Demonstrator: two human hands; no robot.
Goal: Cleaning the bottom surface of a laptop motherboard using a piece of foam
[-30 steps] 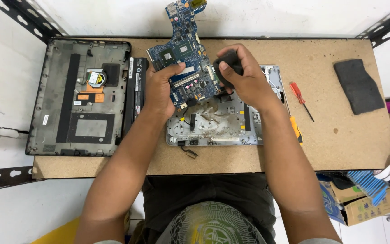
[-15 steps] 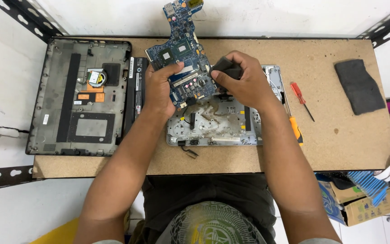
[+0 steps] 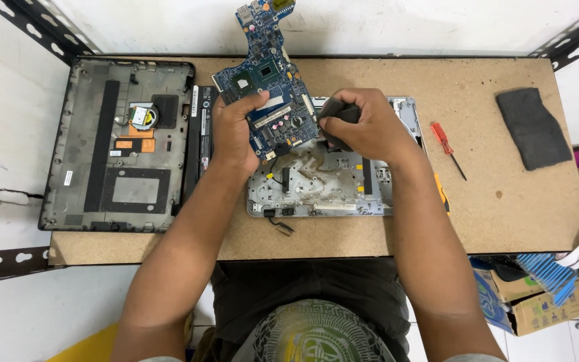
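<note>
My left hand (image 3: 236, 131) grips the left edge of a blue laptop motherboard (image 3: 267, 79), holding it tilted above the table with its narrow end pointing away from me. My right hand (image 3: 363, 126) is closed around a dark cloth or pad (image 3: 340, 111) that it presses against the board's right edge. Under both hands lies a silver laptop chassis (image 3: 323, 184), inner side up, with stains and a small loose cable at its near left corner.
A black laptop bottom cover (image 3: 118, 144) lies at the left of the wooden table (image 3: 504, 194), a long black battery (image 3: 204, 127) beside it. A red-handled screwdriver (image 3: 447, 147) and a dark grey pad (image 3: 533, 127) lie at the right. Cardboard boxes (image 3: 537, 302) stand below right.
My right hand has shifted slightly with the dark cloth along the board's right edge. The motherboard stays held in about the same place.
</note>
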